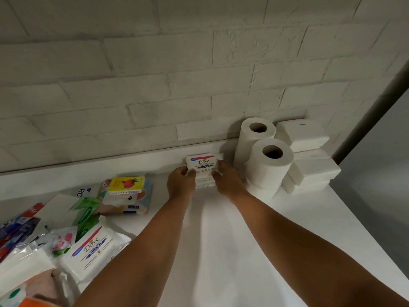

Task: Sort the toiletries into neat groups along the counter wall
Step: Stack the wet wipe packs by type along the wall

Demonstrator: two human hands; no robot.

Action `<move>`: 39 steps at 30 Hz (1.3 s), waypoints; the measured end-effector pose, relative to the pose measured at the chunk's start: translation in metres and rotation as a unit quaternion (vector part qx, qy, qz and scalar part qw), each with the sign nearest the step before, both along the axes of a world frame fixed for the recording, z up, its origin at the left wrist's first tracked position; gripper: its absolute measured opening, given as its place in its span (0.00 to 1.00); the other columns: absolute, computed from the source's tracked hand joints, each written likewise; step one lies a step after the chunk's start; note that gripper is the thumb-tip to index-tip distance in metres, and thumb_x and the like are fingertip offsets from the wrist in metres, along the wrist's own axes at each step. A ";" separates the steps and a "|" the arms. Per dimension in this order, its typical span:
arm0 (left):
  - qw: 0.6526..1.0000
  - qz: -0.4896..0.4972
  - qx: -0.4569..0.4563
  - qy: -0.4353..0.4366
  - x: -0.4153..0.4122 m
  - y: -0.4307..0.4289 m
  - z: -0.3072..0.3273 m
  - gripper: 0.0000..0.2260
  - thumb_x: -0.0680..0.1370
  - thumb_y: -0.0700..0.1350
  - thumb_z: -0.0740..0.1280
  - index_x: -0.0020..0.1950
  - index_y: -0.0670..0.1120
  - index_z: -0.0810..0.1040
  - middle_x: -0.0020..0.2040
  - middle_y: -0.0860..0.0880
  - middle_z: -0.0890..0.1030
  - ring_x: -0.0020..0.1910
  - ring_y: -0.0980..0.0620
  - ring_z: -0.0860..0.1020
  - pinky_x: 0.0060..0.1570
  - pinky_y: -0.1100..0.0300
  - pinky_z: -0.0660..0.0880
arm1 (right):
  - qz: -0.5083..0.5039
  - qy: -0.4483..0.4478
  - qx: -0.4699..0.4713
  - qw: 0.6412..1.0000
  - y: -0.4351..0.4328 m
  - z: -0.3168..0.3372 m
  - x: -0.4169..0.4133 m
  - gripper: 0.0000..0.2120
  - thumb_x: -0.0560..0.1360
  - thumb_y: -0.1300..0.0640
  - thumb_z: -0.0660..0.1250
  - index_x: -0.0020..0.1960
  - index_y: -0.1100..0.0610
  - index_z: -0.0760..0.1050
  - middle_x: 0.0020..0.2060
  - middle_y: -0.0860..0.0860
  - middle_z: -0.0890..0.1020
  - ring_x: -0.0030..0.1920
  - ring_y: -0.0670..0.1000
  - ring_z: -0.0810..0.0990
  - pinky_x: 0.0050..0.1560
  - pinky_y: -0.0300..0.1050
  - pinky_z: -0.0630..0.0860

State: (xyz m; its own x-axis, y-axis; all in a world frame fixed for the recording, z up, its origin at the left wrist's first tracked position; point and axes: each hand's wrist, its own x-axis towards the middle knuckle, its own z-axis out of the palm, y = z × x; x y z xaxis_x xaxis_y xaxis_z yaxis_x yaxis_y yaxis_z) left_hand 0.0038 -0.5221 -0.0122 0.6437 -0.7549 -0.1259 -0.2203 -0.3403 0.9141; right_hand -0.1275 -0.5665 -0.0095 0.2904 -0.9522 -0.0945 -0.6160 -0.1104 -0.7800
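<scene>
At the left of the white worktop (221, 240) lies a jumbled heap of packets (44, 235), with a yellow box (127, 185) resting on a pack at its far edge. The left hand (180, 185) and right hand (228, 182) pinch opposite ends of a Dove soap box (202, 163), which sits on a small stack against the wall. Just to the right stand toilet rolls (270, 167), then stacked white packs (309, 151).

2 forearms (155, 235) bare along whole visible length; left hand (180, 182), right hand (228, 181) likewise bare.
</scene>
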 end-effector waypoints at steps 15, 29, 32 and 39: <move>0.998 -0.059 0.031 -0.020 0.006 0.028 0.021 0.26 0.80 0.50 0.68 0.75 0.45 0.67 0.71 0.44 0.73 0.69 0.43 0.73 0.68 0.48 0.71 | 0.002 0.107 0.001 0.994 0.021 0.016 -0.003 0.33 0.76 0.47 0.65 0.76 0.50 0.55 0.74 0.55 0.62 0.70 0.59 0.69 0.70 0.56 0.68; 0.994 -0.039 -0.029 -0.097 0.066 0.198 0.038 0.20 0.76 0.42 0.71 0.68 0.50 0.76 0.60 0.54 0.80 0.56 0.52 0.79 0.54 0.59 0.74 | 0.053 -0.015 -0.097 0.994 0.170 0.010 0.047 0.22 0.75 0.53 0.69 0.68 0.55 0.72 0.65 0.52 0.75 0.66 0.53 0.72 0.68 0.44 0.68; 0.993 -0.027 0.010 -0.115 0.086 0.229 0.040 0.21 0.77 0.43 0.71 0.69 0.47 0.74 0.63 0.53 0.78 0.59 0.50 0.78 0.56 0.60 0.73 | 0.092 -0.014 -0.089 0.992 0.192 0.008 0.067 0.21 0.76 0.52 0.69 0.67 0.54 0.73 0.65 0.51 0.75 0.66 0.52 0.73 0.68 0.42 0.68; 0.981 0.007 0.085 -0.176 0.130 0.291 0.044 0.23 0.78 0.46 0.70 0.72 0.46 0.72 0.68 0.47 0.76 0.66 0.47 0.75 0.61 0.60 0.69 | 0.141 0.006 -0.046 0.989 0.235 0.004 0.105 0.22 0.76 0.50 0.68 0.69 0.51 0.71 0.67 0.48 0.73 0.66 0.49 0.72 0.68 0.44 0.70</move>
State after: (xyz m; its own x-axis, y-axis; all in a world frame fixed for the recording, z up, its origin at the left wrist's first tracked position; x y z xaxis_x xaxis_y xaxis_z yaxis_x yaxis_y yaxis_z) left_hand 0.1336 -0.2313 0.0314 0.6798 -0.7332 -0.0180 -0.5064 -0.4869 0.7117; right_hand -0.0225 -0.3311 -0.0058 0.5456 -0.8379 -0.0169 -0.5592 -0.3490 -0.7520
